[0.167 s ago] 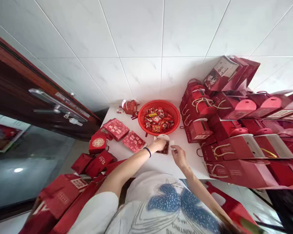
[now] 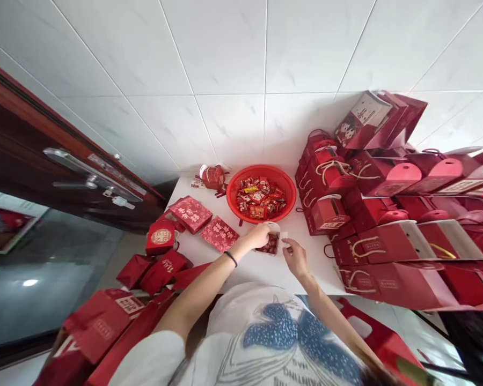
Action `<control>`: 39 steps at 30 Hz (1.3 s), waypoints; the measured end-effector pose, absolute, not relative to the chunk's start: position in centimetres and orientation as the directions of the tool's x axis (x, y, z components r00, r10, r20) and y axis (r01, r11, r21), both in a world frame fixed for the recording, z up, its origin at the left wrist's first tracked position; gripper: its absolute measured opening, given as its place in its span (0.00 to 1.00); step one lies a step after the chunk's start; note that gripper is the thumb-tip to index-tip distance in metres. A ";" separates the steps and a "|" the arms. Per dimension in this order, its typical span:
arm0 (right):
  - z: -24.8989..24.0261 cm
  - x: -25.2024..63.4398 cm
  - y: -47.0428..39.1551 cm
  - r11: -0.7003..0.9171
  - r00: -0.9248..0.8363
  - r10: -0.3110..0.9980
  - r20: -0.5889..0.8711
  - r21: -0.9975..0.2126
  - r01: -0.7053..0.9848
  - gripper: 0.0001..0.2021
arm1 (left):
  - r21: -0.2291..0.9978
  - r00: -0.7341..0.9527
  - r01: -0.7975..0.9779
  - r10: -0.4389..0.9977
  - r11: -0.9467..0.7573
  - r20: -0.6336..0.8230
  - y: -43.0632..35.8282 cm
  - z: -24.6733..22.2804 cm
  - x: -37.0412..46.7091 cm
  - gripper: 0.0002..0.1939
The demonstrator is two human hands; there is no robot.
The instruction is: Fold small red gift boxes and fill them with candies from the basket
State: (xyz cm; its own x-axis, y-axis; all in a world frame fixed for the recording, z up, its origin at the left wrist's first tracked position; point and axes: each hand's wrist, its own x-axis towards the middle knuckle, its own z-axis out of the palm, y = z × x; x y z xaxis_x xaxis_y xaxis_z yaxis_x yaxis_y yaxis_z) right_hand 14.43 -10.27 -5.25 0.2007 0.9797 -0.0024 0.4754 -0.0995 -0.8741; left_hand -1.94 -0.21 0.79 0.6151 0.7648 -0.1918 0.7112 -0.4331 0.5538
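A small gift box stands on the white table with its top flaps raised, and dark red wrapped pieces lie inside it. At its left side my left hand has its fingers bent over the edge, closed on the upper flap area; the exact fingertip contact is hard to make out. My right hand is at the opposite side, thumb and forefinger pinched at the white right flap, the other fingers curled. Just behind the box is a red plastic basket filled with wrapped sweets.
Flat red printed boxes lie left of my hands. Red gift boxes are piled at the left edge, and rows of red gift bags fill the right side. A small red container stands near the tiled wall. A dark door is at far left.
My left hand has drawn back from over the box's inside to its left edge, showing more of the contents. My right hand stays almost still at the right flap.
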 end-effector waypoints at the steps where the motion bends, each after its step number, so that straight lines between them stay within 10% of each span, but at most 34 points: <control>1: -5.2 14.4 -10.3 -0.106 0.213 0.977 -0.006 -0.881 0.462 0.19 | 0.564 0.570 0.712 0.813 -0.418 -0.117 -0.4 0.9 -2.9 0.11; 6: -4.6 13.7 -10.6 -0.128 0.258 0.966 -0.022 -0.907 0.400 0.24 | 0.660 0.214 0.731 0.976 -0.175 0.022 -2.2 -0.4 -7.2 0.14; 17: -5.8 12.8 -10.5 0.081 -0.020 0.996 0.089 -0.767 0.637 0.16 | 0.799 0.398 0.567 0.916 -0.200 -0.053 -5.4 -3.1 -4.7 0.12; 23: -6.0 13.0 -11.0 0.082 -0.056 0.997 0.061 -0.650 0.756 0.17 | 0.831 0.146 0.539 0.987 -0.134 0.064 -3.5 -5.5 -5.6 0.17; 39: -4.8 13.1 -10.7 0.114 -0.150 0.989 0.015 -0.722 0.683 0.15 | 0.866 0.164 0.482 0.984 -0.136 0.063 -4.3 -7.1 -6.8 0.33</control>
